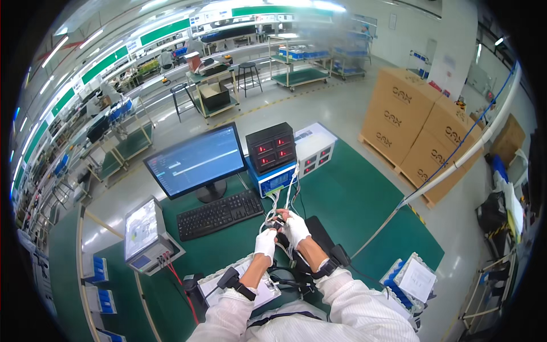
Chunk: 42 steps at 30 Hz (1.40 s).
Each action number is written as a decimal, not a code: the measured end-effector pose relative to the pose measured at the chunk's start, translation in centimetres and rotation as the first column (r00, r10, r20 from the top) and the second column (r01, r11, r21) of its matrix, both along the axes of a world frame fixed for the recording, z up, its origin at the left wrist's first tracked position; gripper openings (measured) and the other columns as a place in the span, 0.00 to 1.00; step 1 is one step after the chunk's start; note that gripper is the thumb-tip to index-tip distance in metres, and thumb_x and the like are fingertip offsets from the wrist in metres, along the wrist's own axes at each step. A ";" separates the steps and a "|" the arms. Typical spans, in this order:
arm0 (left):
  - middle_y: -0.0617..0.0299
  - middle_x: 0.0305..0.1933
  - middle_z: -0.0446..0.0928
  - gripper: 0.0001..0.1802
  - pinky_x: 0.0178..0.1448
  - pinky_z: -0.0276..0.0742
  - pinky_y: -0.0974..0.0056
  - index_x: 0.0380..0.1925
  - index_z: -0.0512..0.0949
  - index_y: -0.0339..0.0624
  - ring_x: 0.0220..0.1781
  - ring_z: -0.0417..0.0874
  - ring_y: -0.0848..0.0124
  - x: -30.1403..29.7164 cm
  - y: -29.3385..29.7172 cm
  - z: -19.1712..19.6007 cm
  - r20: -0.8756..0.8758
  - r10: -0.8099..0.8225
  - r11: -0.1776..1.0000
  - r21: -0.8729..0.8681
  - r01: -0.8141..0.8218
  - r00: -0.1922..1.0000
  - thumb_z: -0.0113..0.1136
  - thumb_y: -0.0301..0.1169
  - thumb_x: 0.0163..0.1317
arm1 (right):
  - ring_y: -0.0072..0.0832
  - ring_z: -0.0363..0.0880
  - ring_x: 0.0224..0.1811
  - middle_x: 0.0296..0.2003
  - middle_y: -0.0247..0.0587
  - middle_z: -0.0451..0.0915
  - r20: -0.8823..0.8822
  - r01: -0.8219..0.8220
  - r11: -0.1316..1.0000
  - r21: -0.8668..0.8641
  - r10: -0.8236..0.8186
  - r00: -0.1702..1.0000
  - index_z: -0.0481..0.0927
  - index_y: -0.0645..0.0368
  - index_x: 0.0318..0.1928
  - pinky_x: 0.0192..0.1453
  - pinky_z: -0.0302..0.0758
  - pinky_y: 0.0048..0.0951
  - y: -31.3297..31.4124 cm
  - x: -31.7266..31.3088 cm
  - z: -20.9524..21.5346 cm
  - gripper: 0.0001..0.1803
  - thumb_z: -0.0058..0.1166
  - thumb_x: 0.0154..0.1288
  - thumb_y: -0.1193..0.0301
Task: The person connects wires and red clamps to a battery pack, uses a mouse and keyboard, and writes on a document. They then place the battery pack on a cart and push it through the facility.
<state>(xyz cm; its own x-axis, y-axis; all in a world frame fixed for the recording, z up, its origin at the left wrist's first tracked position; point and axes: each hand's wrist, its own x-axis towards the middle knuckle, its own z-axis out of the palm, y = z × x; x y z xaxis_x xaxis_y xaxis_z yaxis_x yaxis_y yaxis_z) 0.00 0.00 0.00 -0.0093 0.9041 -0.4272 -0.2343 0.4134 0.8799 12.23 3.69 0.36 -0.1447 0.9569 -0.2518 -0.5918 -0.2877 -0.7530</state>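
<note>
My left hand (265, 244), in a white glove with bare fingertips, is closed around a small dark piece (277, 225). My right hand (297, 229), gloved the same way, meets it from the right with its fingertips pinched together at the same spot. The fingers hide most of the piece, and its kind is too small to tell. White cables (289, 191) run down to the hands from a blue tester with a screen (277, 181). A black box with red digit displays (271, 148) sits on top of the tester.
A monitor (196, 161) and black keyboard (220, 215) stand at the left, beside a grey instrument (147, 235) with red leads. A white box with red displays (315, 148) is behind. A tray (262, 292) lies under my forearms; blue-and-white packs (407, 280) sit right. Cartons (419, 128) are stacked beyond.
</note>
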 end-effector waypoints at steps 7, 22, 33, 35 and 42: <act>0.73 0.17 0.64 0.12 0.19 0.52 0.73 0.37 0.80 0.43 0.16 0.59 0.82 0.1 -0.5 1.0 -0.007 0.025 1.000 -0.001 -0.025 1.000 0.48 0.35 0.66 | 0.32 0.77 0.41 0.41 0.43 0.77 -0.009 -0.013 1.000 0.014 0.014 1.000 0.72 0.62 0.54 0.39 0.73 0.32 -0.3 0.1 0.3 0.15 0.43 0.72 0.69; 0.73 0.20 0.67 0.10 0.23 0.56 0.74 0.36 0.81 0.43 0.19 0.62 0.82 0.8 -0.1 1.0 -0.027 0.040 0.998 0.059 -0.039 0.999 0.51 0.33 0.63 | 0.27 0.77 0.37 0.39 0.42 0.78 -0.017 0.000 0.998 0.063 0.001 1.000 0.71 0.63 0.54 0.37 0.73 0.24 -0.3 -0.5 -0.1 0.18 0.45 0.71 0.64; 0.64 0.27 0.77 0.12 0.35 0.68 0.68 0.38 0.81 0.39 0.29 0.71 0.77 1.2 -0.3 0.5 -0.140 0.044 0.976 0.218 -0.012 0.989 0.53 0.34 0.62 | 0.36 0.78 0.47 0.45 0.42 0.76 0.032 -0.098 0.992 0.082 0.096 0.995 0.65 0.57 0.64 0.46 0.77 0.36 -1.4 1.2 -0.1 0.26 0.46 0.71 0.60; 0.56 0.30 0.78 0.14 0.39 0.72 0.60 0.41 0.80 0.40 0.31 0.75 0.67 -1.4 0.1 -2.0 -0.574 0.156 0.904 0.410 0.118 0.804 0.54 0.37 0.62 | 0.41 0.76 0.54 0.58 0.44 0.69 0.266 -0.224 0.975 0.000 0.216 0.939 0.52 0.51 0.71 0.55 0.72 0.40 -2.8 1.5 1.6 0.31 0.42 0.70 0.66; 0.55 0.38 0.78 0.13 0.49 0.70 0.49 0.35 0.79 0.48 0.43 0.78 0.56 1.8 -9.7 1.5 -0.997 -0.074 0.682 -0.063 0.728 -0.017 0.53 0.43 0.59 | 0.30 0.79 0.41 0.38 0.42 0.80 0.761 -0.287 0.907 -0.307 0.415 0.499 0.74 0.58 0.57 0.46 0.74 0.31 -8.1 6.9 -10.7 0.20 0.46 0.66 0.67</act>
